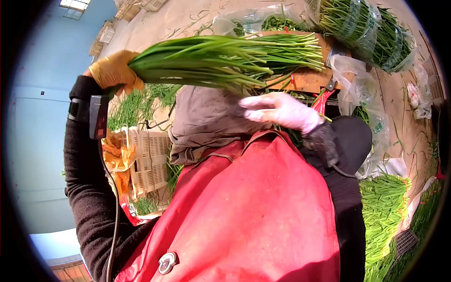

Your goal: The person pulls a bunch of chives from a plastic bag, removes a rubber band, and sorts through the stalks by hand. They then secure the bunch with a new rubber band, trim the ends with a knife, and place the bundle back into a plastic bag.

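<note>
A bunch of long green stalks [197,58] stretches across the upper middle of the view. My left hand [116,71], in a yellow glove, is wrapped round its leafy end at the left. The paler cut ends point right, over a brown board [307,81] where more stalks [300,49] lie. My right hand [282,110], in a thin whitish glove, is just below the cut ends, its fingers stretched out to the left and apart, holding nothing. A red strip [322,102] hangs from the board's edge near my right wrist.
Large wrapped bundles [364,30] lie at the upper right. Clear plastic [357,80] hangs beside the board. A white crate [149,160] stands at the left, with loose greens [129,110] behind it. More greens [385,211] are piled at the lower right.
</note>
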Available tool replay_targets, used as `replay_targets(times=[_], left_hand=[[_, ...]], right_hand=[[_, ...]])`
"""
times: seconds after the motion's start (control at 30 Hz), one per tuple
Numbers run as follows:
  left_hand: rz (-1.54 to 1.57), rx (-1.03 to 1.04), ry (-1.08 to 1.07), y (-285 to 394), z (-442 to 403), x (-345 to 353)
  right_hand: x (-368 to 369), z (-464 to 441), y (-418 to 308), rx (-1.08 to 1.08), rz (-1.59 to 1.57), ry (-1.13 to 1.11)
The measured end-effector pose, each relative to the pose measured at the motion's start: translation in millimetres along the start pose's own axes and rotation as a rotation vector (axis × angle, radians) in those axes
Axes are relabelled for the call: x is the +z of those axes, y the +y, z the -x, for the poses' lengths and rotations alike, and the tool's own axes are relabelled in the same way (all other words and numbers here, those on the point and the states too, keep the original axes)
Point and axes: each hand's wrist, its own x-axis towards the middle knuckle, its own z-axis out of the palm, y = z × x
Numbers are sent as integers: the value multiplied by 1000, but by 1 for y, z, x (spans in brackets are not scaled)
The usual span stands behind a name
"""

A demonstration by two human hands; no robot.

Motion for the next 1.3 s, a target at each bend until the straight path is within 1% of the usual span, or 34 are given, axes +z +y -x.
replay_targets(times=[0.07, 0.1, 0.13, 0.2, 0.23, 0.27, 0.33, 0.37, 0.4, 0.43, 0.47, 0.5, 0.53, 0.6, 0.67, 0.7, 0.73, 0.8, 0.83, 0.9, 0.93, 1.0, 1.07, 1.1, 1.13, 1.17, 1.2, 1.27, 1.3], left_hand=[[-82, 35, 87, 27, 20, -8], [-111, 37, 127, 34, 27, -11], [-138, 38, 166, 41, 34, -14], [-132, 101, 155, 45, 48, -18], [-130, 129, 147, 43, 55, -17], [-39, 136, 119, 36, 59, -14], [-130, 151, 221, 22, 68, 12], [-132, 349, 262, -2, 63, 28], [-129, 547, 301, -34, 54, 47], [-33, 504, 314, -64, 44, 75], [-63, 433, 280, -76, 47, 99], [-96, 362, 245, -89, 50, 123], [-251, 267, 161, -85, 57, 145], [-95, 435, -6, -85, 67, 178], [55, 407, -197, -91, 67, 198], [89, 485, -220, -89, 71, 199], [39, 410, -349, -85, 72, 190], [-66, 254, -601, -83, 72, 167], [530, -86, -706, -99, 65, 172], [615, -113, -681, -113, 55, 153], [112, 206, -561, -111, 47, 128], [288, 307, -409, -131, 16, 108], [452, 138, -283, -139, -20, 94], [440, 108, -196, -141, -42, 96], [429, 79, -108, -138, -61, 100], [362, 141, -135, -125, -70, 101], [179, 251, -141, -122, -86, 104], [311, 417, -6, -111, -112, 110], [384, 403, -9, -102, -124, 111]], right_hand=[[9, -14, -1, 207, -323, -149], [14, -20, 2, 200, -462, -190], [19, -24, 4, 158, -435, -185], [30, -37, 11, -59, -517, -187], [28, -37, 13, -69, -608, -235], [29, -36, 10, -85, -665, -208], [35, -34, 9, -117, -790, -155], [34, -28, 3, -61, -882, -107], [34, -26, 13, -116, -962, -85], [36, -24, 32, -170, -1042, -60], [39, -21, 50, -221, -1123, -35], [41, -18, 62, -176, -1163, 13], [41, -12, 59, -109, -1212, 94], [41, -13, 69, -55, -1375, 178], [37, -18, 68, -20, -1356, 328], [34, -21, 68, -7, -1341, 405], [30, -25, 70, 16, -1280, 483], [25, -33, 68, 44, -1209, 519], [23, -35, 66, 85, -1219, 529], [18, -44, 71, 59, -1235, 507], [16, -48, 73, 48, -1242, 498], [14, -52, 62, 100, -1272, 489], [12, -58, 62, 124, -1301, 466], [12, -59, 56, 153, -1340, 451], [11, -63, 67, 90, -1335, 448], [10, -65, 70, 92, -1335, 484], [10, -67, 67, 93, -1334, 521], [9, -69, 66, 80, -1331, 498], [8, -71, 71, 79, -1338, 484]])
